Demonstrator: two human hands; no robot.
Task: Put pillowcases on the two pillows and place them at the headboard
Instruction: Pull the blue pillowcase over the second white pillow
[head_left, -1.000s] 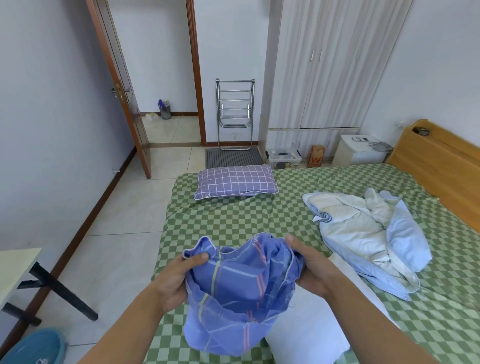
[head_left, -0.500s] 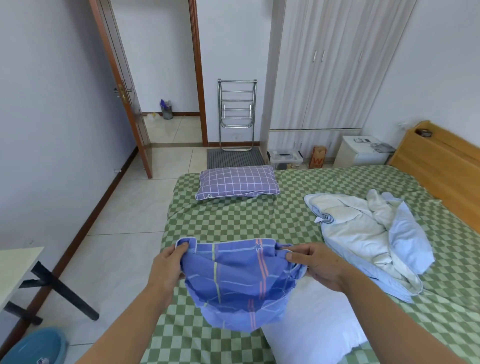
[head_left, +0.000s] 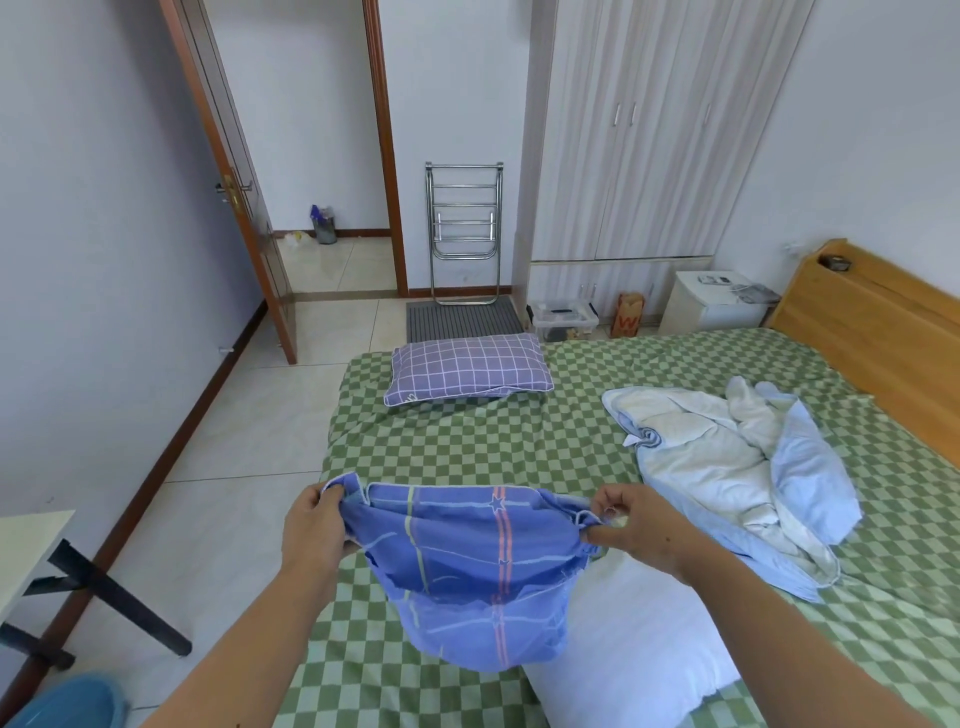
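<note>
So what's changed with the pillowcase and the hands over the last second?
Both hands, left hand and right hand, have drawn apart, stretching the bunched blue pillowcase into a wide, taut top edge; each grips an end as before. The bare white pillow, purple checked pillow and crumpled blanket lie unmoved.

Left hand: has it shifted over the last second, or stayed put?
Yes. The left hand has moved outward, toward the bed's floor-side edge, pulling the blue pillowcase wide against the right hand.
</note>
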